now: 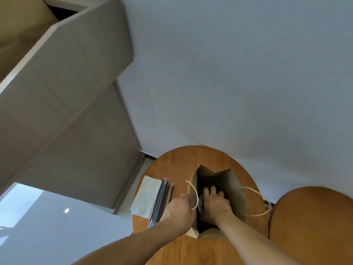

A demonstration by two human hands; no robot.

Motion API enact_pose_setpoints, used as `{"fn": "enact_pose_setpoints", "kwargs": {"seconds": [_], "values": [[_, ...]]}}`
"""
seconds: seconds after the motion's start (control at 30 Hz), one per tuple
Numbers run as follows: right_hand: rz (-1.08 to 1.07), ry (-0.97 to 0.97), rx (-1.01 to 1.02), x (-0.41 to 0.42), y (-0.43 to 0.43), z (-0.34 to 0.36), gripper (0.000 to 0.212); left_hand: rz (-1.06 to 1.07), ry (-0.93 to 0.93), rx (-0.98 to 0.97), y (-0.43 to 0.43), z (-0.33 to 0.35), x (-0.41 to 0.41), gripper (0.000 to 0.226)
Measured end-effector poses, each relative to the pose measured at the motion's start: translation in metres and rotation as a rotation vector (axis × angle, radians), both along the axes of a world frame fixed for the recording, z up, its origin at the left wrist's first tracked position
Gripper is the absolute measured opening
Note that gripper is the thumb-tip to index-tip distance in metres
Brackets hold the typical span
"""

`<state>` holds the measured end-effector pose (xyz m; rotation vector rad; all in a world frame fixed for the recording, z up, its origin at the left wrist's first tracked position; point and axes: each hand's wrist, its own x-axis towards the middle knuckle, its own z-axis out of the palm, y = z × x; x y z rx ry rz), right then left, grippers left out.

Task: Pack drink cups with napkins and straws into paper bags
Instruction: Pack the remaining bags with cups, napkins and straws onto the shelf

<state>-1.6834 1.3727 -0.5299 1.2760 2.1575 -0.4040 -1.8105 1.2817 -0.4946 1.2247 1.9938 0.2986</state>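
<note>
Fig.: cup-loading step, head view. We see the left hand point(178, 209) w/ fingers curled round the near-left rim of the upright brown paper bag point(235, 188) w/ twine handles, holding its mouth open on the round wooden table point(172, 165). The right hand point(215, 204) is down inside the bag, fingers bent over a drink cup point(201, 205) w/ dark lid. Only the lid's edge shows, so we can't tell whether the cup is upright or has reached the bottom. A stack of white paper napkins point(146, 196) and a bundle of dark wrapped straws point(162, 199) lie just left of the bag, straws overlapping the napkins' edge, neither packed yet. We judge the cup approx. seated. The next move calls for letting go w/o tipping it, then fetching napkin + straw while the bag's kept open.
</note>
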Motion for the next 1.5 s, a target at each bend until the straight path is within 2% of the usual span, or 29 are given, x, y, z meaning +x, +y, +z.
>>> {"fn": "enact_pose_setpoints", "kwargs": {"seconds": [0.13,0.3,0.43,0.53,0.6,0.73,0.83,0.87,0.93,1.03,1.13,1.23,1.3,1.37,1.5], "values": [[-0.020,0.085,-0.049,0.000,0.003,-0.024,0.081,-0.005,-0.011,-0.015,-0.001,-0.003,-0.001,0.033],[0.013,0.102,0.035,-0.001,-0.010,-0.041,0.069,0.007,0.012,-0.035,-0.002,-0.007,-0.008,0.030],[-0.002,0.093,0.035,-0.004,-0.007,-0.043,0.079,-0.005,0.048,-0.050,0.001,-0.005,-0.013,0.028],[-0.046,0.071,-0.045,-0.005,-0.007,-0.035,0.092,-0.013,0.044,-0.036,0.001,0.001,-0.014,0.027],[-0.108,0.102,-0.084,-0.007,-0.007,-0.019,0.092,-0.052,0.051,-0.025,0.003,0.005,-0.015,0.028],[-0.252,0.306,-0.132,-0.010,-0.004,0.034,0.058,-0.190,-0.057,-0.086,0.011,0.015,-0.021,0.037],[-0.281,0.414,-0.095,-0.006,-0.004,0.083,0.030,-0.360,-0.166,-0.180,0.019,0.030,-0.032,0.068],[-0.276,0.429,-0.064,-0.004,-0.003,0.098,0.028,-0.411,-0.169,-0.207,0.021,0.035,-0.037,0.077],[-0.290,0.475,0.003,-0.002,-0.003,0.125,0.038,-0.491,-0.095,-0.220,0.026,0.047,-0.051,0.084],[-0.305,0.629,0.084,-0.011,0.001,0.159,0.040,-0.520,0.092,-0.124,0.034,0.064,-0.074,0.075],[-0.290,0.781,0.172,-0.037,0.004,0.170,0.038,-0.433,0.129,0.008,0.040,0.077,-0.099,0.050],[-0.266,0.821,0.124,-0.078,0.000,0.150,0.034,-0.369,0.190,0.015,0.038,0.074,-0.126,0.042],[-0.264,0.773,0.038,-0.107,-0.007,0.122,0.017,-0.318,0.214,-0.043,0.032,0.059,-0.144,0.046],[-0.311,0.723,-0.046,-0.131,-0.016,0.087,0.024,-0.250,0.207,-0.102,0.022,0.039,-0.162,0.048],[-0.453,0.564,-0.213,-0.157,-0.040,0.014,0.015,-0.190,0.201,-0.156,0.004,-0.004,-0.186,0.047]]}}
